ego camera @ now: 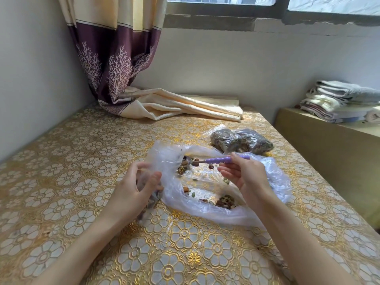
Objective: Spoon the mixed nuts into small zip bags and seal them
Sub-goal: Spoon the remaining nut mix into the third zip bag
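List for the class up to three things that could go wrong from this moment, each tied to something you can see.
1. The spoon in the right hand carries nuts above the big bag; tipping it could spill them.
2. The left hand holds the small bag beside the big one; a narrow mouth may make nuts miss.
3. Nuts could roll across the table.

At centre frame a big bag (216, 194) lies open on the bench (82, 161), loose nuts (225, 201) inside it. Two filled bags (240, 140) sit just behind, toward upper right. A curtain (164, 103) trails across the bench's far edge; towels (339, 99) are stacked on a ledge (329, 136) at right.
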Available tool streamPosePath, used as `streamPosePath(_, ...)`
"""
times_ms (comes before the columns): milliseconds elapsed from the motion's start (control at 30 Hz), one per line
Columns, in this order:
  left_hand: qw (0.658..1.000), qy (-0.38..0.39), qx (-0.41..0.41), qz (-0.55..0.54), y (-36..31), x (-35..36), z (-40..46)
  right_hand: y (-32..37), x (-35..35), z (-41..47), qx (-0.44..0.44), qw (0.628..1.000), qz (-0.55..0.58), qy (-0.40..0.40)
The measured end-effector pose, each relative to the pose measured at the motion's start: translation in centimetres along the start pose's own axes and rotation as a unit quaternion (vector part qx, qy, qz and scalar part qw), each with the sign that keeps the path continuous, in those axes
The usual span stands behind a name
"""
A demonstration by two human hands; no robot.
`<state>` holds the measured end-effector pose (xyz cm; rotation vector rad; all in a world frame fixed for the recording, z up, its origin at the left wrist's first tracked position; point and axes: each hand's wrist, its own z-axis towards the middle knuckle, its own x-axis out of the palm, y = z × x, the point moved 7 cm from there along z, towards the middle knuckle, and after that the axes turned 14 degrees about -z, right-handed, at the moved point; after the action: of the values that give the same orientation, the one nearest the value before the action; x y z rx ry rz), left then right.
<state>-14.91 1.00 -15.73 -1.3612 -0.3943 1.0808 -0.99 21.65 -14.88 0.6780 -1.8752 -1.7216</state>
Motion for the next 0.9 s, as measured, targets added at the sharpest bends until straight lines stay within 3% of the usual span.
streamPosePath(200,1.000,-0.014,0.004,0.000,-0.5,-0.1,-0.2,0.3,-2.0,-0.3,0.015,0.996,0.056,-0.074)
streamPosePath(467,1.000,-0.003,0.008,-0.007,-0.2,-0.1,-0.1,4.0,-2.1,-2.3,-0.089,0.990,0.081,-0.071)
streamPosePath(633,1.000,-0.008,0.017,0.005,-0.2,-0.1,-0.1,5.3,-0.4,-3.6,-0.136,0.986,0.095,-0.017)
streamPosePath(900,0.999,0.002,0.008,-0.033,0.0,-0.2,-0.1,6.2,2.9,-5.1,-0.256,0.960,-0.042,0.107)
